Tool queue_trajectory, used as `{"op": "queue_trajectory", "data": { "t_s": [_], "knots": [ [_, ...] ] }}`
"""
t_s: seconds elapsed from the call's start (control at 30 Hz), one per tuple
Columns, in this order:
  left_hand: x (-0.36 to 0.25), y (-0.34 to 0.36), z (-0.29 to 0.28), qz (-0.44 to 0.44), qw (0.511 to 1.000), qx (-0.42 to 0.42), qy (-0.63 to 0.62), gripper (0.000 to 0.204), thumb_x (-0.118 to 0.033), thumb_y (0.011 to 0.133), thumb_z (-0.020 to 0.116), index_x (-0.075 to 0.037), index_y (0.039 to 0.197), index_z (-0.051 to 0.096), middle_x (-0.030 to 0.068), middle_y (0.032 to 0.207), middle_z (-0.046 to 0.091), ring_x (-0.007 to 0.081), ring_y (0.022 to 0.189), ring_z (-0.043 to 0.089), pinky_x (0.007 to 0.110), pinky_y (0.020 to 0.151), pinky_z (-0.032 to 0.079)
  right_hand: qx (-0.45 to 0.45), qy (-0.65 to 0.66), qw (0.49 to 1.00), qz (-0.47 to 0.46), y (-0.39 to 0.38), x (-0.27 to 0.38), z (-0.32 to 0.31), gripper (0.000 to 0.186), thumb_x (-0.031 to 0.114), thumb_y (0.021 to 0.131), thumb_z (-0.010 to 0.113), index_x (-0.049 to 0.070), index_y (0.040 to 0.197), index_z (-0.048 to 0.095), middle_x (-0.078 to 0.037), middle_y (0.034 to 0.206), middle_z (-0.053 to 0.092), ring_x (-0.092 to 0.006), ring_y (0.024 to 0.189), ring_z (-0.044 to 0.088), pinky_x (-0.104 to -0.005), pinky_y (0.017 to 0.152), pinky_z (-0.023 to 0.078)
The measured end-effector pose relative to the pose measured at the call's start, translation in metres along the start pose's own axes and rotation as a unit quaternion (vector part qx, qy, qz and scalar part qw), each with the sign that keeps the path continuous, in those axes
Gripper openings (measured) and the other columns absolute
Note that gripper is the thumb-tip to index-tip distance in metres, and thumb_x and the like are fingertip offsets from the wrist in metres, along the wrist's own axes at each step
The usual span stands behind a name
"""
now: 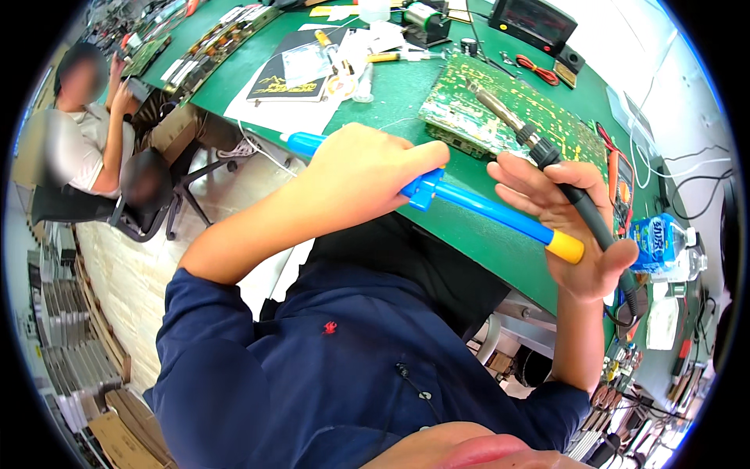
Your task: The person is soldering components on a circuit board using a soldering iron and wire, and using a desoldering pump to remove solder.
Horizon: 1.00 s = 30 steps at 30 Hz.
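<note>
My left hand (361, 168) is wrapped round a blue solder sucker (492, 209), which slants down to the right across my front. Its yellow end (566, 246) touches the palm of my right hand (561, 209). A soldering iron (541, 148) with a black grip lies across that same hand, lodged between thumb and fingers, while the fingers stay loosely spread. The iron's metal tip points up and left, over a large green circuit board (453, 90) on the green bench (469, 246). Whether the tip touches the board I cannot tell.
A black notebook (285, 87), syringes and papers lie left of the board. Behind it stand a solder reel (426, 19) and a black display unit (535, 23). A multimeter (621, 184) and blue-labelled bottle (655, 238) are at right. Another person (90, 133) sits at left.
</note>
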<state>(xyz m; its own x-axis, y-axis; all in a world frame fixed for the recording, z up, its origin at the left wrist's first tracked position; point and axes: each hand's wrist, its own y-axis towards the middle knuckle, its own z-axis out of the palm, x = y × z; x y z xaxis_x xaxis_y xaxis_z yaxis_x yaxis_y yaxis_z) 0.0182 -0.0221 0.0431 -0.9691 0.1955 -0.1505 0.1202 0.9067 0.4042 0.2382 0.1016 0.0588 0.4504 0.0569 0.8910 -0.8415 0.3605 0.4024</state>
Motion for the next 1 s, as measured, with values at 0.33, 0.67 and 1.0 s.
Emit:
{"op": "queue_trajectory", "data": {
  "t_s": [0.33, 0.67, 1.0],
  "knots": [
    [-0.014, 0.016, 0.01, 0.01, 1.0, -0.003, 0.017, 0.03, -0.01, 0.066, 0.065, -0.014, 0.093, 0.051, 0.0065, 0.06, 0.058, 0.0284, 0.053, 0.058, 0.039, 0.043, 0.042, -0.088, -0.084, 0.993, 0.006, 0.009, -0.003, 0.024, 0.087, 0.066, 0.068, 0.064, 0.0, 0.118, 0.038, -0.033, 0.128, 0.041, -0.0408, 0.123, 0.041, -0.0525, 0.104, 0.028],
    [-0.035, 0.035, 0.012, 0.076, 0.996, 0.0, 0.038, 0.031, -0.013, 0.067, 0.064, -0.01, 0.096, 0.053, 0.006, 0.055, 0.057, 0.0245, 0.053, 0.061, 0.036, 0.041, 0.045, -0.051, -0.118, 0.989, -0.073, 0.009, -0.03, 0.02, 0.065, 0.045, 0.073, 0.071, 0.007, 0.113, 0.038, -0.035, 0.128, 0.039, -0.0358, 0.115, 0.046, -0.0478, 0.1, 0.032],
    [-0.037, 0.041, 0.018, 0.138, 0.989, 0.017, 0.049, 0.016, -0.018, 0.076, 0.056, -0.015, 0.092, 0.054, 0.007, 0.061, 0.057, 0.0249, 0.054, 0.062, 0.035, 0.042, 0.046, -0.051, -0.203, 0.969, -0.13, -0.001, -0.054, 0.02, 0.06, 0.047, 0.081, 0.059, 0.01, 0.117, 0.03, -0.03, 0.126, 0.039, -0.0324, 0.111, 0.045, -0.0449, 0.098, 0.03]
  ]
}}
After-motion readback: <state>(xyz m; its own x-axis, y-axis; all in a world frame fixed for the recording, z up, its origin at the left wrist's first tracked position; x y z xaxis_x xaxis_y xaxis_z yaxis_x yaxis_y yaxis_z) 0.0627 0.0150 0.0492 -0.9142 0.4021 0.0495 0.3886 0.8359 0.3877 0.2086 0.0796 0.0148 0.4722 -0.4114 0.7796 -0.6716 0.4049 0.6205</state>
